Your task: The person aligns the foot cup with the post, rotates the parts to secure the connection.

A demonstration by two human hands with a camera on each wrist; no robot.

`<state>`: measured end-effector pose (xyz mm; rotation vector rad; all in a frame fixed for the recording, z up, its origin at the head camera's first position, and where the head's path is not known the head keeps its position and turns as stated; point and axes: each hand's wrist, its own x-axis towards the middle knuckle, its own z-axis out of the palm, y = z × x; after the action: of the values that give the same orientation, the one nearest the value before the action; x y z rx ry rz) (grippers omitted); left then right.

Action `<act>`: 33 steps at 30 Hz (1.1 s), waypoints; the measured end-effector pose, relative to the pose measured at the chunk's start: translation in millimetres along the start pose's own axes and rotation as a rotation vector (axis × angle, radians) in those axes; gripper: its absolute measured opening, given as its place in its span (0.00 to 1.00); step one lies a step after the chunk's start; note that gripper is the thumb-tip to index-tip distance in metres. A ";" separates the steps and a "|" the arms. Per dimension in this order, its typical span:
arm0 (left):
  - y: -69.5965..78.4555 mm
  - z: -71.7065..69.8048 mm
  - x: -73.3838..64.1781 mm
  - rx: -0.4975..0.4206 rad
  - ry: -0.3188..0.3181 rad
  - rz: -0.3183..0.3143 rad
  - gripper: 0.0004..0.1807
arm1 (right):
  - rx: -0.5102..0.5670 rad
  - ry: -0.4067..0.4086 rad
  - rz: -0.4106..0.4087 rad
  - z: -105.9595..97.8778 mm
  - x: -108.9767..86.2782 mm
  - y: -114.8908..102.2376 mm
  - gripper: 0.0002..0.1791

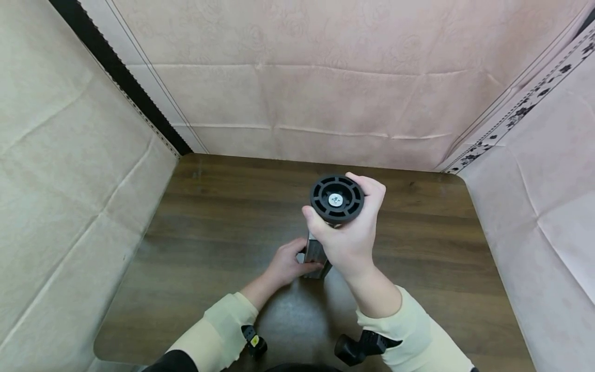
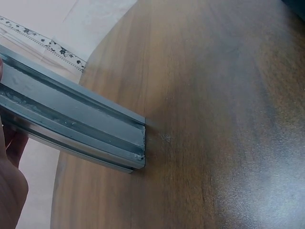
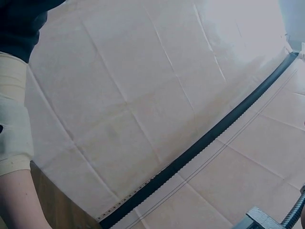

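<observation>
A grooved metal bar (image 1: 315,253) stands upright near the middle of the wooden table, with a black round slotted disc (image 1: 348,204) above it, a cross-head screw at the disc's centre. My right hand (image 1: 353,237) grips just below the disc, thumb on one side and fingers round the other. Lower down, my left hand (image 1: 290,262) holds the bar between thumb and fingers. In the left wrist view the bar's lower end (image 2: 136,148) meets the table top. A threaded rod (image 3: 291,217) beside a metal block (image 3: 262,218) shows at the right wrist view's corner.
The brown wooden table (image 1: 209,232) has rounded corners. Pale creased cloth (image 1: 297,93) hangs behind it, with more at both sides. A black strip (image 1: 135,88) runs along the left cloth. Black wrist devices (image 1: 350,351) sit on the sleeves.
</observation>
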<state>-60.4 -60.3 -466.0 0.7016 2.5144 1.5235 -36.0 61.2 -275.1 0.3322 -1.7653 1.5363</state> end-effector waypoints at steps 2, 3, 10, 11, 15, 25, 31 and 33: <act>0.4 0.1 0.0 0.004 0.000 0.001 0.18 | -0.006 0.019 -0.007 1.1 -0.6 -0.2 0.41; 0.8 0.0 -0.1 0.008 0.001 0.003 0.18 | -0.011 0.028 -0.011 1.6 -0.9 -0.3 0.41; 1.5 -0.5 -1.0 -0.002 0.000 0.019 0.17 | -0.009 0.061 -0.030 4.5 -3.7 0.0 0.43; 1.4 -0.4 -1.2 -0.009 -0.001 0.021 0.17 | -0.009 0.062 -0.034 4.7 -3.9 0.0 0.43; -0.4 0.5 -1.5 -0.023 0.004 0.033 0.16 | -0.015 0.087 -0.059 5.5 -4.6 0.4 0.43; -3.6 2.4 -1.4 0.018 0.047 0.099 0.16 | -0.083 0.172 -0.136 9.5 -6.2 4.0 0.43; -2.4 1.5 -1.6 0.036 0.026 0.061 0.16 | -0.063 0.166 -0.129 9.8 -7.4 3.8 0.44; -2.2 1.4 -1.4 0.039 0.019 0.048 0.16 | -0.045 0.154 -0.121 9.7 -8.0 3.7 0.45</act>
<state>-59.5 -60.6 -468.8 0.7624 2.5654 1.5075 -36.5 50.9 -283.1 0.2856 -1.6277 1.3971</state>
